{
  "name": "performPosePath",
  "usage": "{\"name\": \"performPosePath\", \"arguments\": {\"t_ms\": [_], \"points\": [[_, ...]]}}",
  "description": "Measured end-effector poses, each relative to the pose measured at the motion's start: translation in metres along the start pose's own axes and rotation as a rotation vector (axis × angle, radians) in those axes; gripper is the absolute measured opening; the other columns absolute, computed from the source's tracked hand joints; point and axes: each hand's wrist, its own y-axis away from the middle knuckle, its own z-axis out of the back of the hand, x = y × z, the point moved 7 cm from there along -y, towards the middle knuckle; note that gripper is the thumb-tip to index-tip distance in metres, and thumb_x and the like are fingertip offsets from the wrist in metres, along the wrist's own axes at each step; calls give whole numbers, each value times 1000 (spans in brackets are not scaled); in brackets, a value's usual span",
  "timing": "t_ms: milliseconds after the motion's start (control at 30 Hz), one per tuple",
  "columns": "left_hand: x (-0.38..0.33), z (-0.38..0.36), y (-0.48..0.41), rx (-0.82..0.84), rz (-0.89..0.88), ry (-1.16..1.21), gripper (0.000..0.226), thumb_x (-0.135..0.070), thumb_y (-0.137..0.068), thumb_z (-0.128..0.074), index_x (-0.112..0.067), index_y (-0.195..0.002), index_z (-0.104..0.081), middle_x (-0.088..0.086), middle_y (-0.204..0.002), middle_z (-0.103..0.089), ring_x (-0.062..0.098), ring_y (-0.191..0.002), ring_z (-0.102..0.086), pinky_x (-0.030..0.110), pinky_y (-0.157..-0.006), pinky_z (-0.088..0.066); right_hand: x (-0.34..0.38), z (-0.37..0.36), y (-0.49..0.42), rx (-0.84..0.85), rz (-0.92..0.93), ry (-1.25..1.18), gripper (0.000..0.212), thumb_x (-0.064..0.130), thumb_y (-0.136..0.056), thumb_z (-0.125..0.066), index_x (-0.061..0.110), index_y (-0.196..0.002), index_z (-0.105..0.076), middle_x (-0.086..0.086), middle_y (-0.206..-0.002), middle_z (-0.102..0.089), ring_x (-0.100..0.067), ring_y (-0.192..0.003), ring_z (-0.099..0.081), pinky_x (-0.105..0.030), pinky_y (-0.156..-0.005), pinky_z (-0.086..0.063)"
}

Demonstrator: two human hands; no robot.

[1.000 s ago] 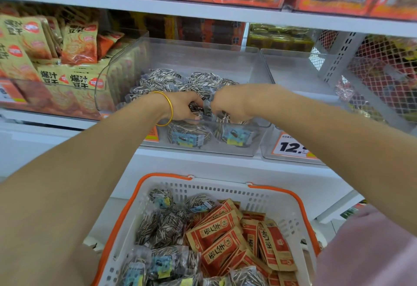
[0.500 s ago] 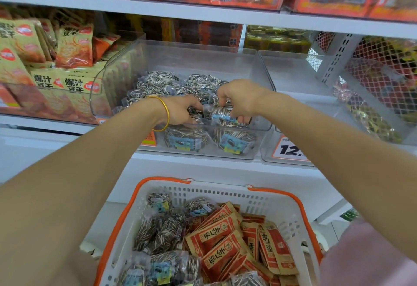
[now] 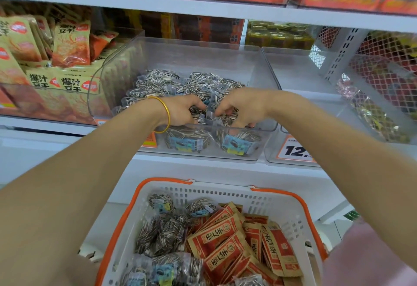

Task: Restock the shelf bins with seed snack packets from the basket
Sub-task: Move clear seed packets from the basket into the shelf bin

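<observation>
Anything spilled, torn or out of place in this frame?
Nothing stands out. The seed packets lie heaped at mixed angles in the clear bin, where the left hand and right hand grip some, but none looks torn and no loose seeds show. The basket holds its packets inside its rim.

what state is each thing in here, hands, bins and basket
left hand, fingers curled round seed packets in the middle bin
right hand, pinching seed packets at that bin's front
middle bin, partly filled with seed packets
right bin, no packets showing inside
basket, holds seed packets and red packets
</observation>
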Motion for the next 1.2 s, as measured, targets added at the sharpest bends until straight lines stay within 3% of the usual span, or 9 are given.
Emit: {"name": "performPosePath", "arguments": {"t_ms": [234, 334, 434, 567, 634, 767, 967, 1067, 1201], "points": [[0, -1, -2, 16, -3, -11, 53, -13, -90, -59, -25, -138, -40, 5, -146, -38, 23, -130, -38, 29, -104, -33, 7, -1, -11, 1, 90, 225, 56, 33, -68, -81, 21, -113, -49, -6, -102, -52, -31, -77, -65, -32, -52, -51], [-3, -1, 0, 25, -9, -20, 53, -12, -90, -59, -25, -138, -40, 5, -146, -38, 23, -130, -38, 29, -103, -33, 5, -4, -14, 38, 52, 148, 58, 30, -70, -80, 19, -115, -46, -10, -107, -51, -30, -74, -65, -30, -47, -49], [-12, 6, 9, -16, -37, -110, 49, -10, -90, -58, -20, -136, -45, 4, -143, -42, 24, -128, -41, 26, -100, -33, 7, 8, 7, -61, 31, 117, 56, 31, -78, -73, 16, -127, -51, -8, -109, -54, -24, -79, -59, -30, -63, -48], [-34, 44, 49, -526, -233, -321, 35, -13, -89, -56, -10, -123, -56, 15, -124, -57, 33, -116, -50, 38, -99, -35, 17, 25, 91, -622, 134, -128, 32, 22, -86, -67, 15, -117, -60, -3, -101, -63, -6, -77, -51, -15, -67, -35], [-49, 38, 98, -795, -414, -284, 27, -9, -87, -50, -8, -113, -59, 14, -109, -62, 33, -103, -54, 39, -92, -36, 19, -10, 126, -680, 210, -379, 20, 15, -85, -66, 15, -106, -64, 2, -87, -62, 1, -69, -54, -7, -64, -39], [-57, -57, 151, -638, -610, -247, 24, -9, -86, -46, -7, -103, -63, 9, -99, -65, 24, -92, -52, 36, -79, -42, -10, -149, 95, -299, 15, -325, 17, 16, -89, -61, 15, -105, -66, 0, -94, -65, -14, -87, -62, -24, -77, -48], [-29, -149, 127, -167, -484, -236, 36, -24, -86, -36, -16, -106, -64, 2, -99, -66, 23, -89, -63, 30, -62, -50, -45, -310, 61, 285, -142, -228, 26, 15, -88, -54, 6, -111, -63, -9, -113, -64, -27, -107, -58, -32, -89, -46], [-21, -162, 121, -137, -471, -261, 36, -24, -89, -35, -16, -109, -63, 4, -103, -66, 24, -94, -62, 35, -68, -52, -42, -329, 62, 337, -135, -199, 35, 12, -91, -50, 6, -126, -51, -11, -125, -58, -29, -115, -53, -28, -88, -41], [-13, -181, 113, -70, -468, -232, 33, -20, -90, -38, -14, -111, -63, 5, -109, -64, 25, -99, -60, 42, -76, -53, -46, -348, 52, 250, -131, -243, 24, 12, -93, -49, 21, -116, -51, -3, -105, -60, -23, -108, -59, -23, -78, -41]]}}
